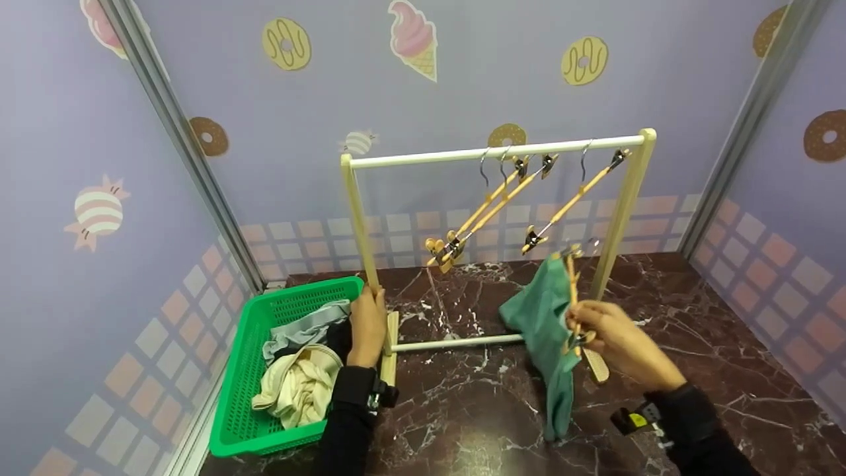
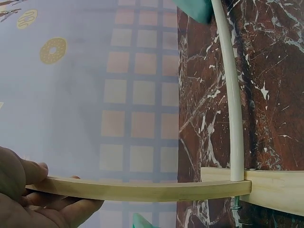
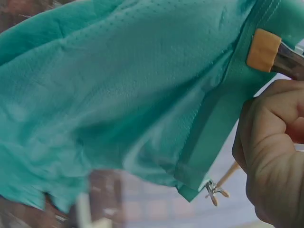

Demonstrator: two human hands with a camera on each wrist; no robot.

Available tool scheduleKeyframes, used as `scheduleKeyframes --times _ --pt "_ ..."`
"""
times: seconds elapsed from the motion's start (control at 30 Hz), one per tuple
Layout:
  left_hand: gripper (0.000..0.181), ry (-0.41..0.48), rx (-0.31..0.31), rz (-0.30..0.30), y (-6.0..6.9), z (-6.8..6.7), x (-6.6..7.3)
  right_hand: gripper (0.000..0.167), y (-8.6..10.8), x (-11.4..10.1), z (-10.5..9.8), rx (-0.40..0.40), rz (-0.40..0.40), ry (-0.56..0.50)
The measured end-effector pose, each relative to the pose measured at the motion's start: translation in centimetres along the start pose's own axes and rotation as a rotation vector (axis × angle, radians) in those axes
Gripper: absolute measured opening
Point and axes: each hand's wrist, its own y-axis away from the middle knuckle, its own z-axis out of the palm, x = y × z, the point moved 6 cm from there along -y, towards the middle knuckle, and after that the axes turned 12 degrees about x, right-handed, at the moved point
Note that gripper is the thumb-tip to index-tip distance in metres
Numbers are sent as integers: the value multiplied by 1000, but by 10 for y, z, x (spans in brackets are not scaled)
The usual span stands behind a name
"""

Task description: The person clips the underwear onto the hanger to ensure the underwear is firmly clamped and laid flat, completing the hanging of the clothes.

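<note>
We are gripping the left upright (image 1: 357, 225) of a wooden garment rack with our left hand (image 1: 367, 327), the thumb lying along one side and the fingers curling round the other. With our right hand (image 1: 618, 340) we are grasping a wooden clip hanger (image 1: 574, 277) by its bar, and a teal garment (image 1: 548, 317) is hanging from it by the waistband. In the right wrist view, one clip (image 3: 264, 50) is pinching that waistband just beside our knuckles, while another (image 3: 216, 191) is sitting at its far corner. The garment is drooping in front of the rack's right side, covering the right end of the white lower rail (image 1: 456, 343); we cannot tell whether its lowest edge is touching the marbled tabletop (image 1: 462, 423). Three more clip hangers (image 1: 574, 201) are hanging by metal hooks from the white top rail (image 1: 423, 157), well apart from our left hand. Just beside the left upright, a green plastic basket (image 1: 231, 370) is holding a cream garment (image 1: 301, 387), a grey-blue one (image 1: 307, 330) and some black cloth (image 1: 339, 340).
</note>
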Motion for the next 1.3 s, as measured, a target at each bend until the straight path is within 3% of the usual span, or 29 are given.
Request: scheduleKeyframes --times 0.2,0.33,0.63,0.9,1.07,1.3 --pt "11 20 5 7 0 -1 -1 22 13 -50 -14 119 -66 -35" --pt "10 25 0 2 1 0 -3 22 14 -68 -12 143 -102 -36" --pt "13 18 5 7 1 1 -1 24 12 -97 1 162 -147 -118" --pt "13 -18 20 15 0 -1 0 30 -3 -120 6 215 -164 -21" --pt "13 -2 11 17 0 0 0 31 -10 -127 13 200 -177 73" --pt "12 -16 16 21 0 0 -2 24 -19 -132 28 156 -160 48"
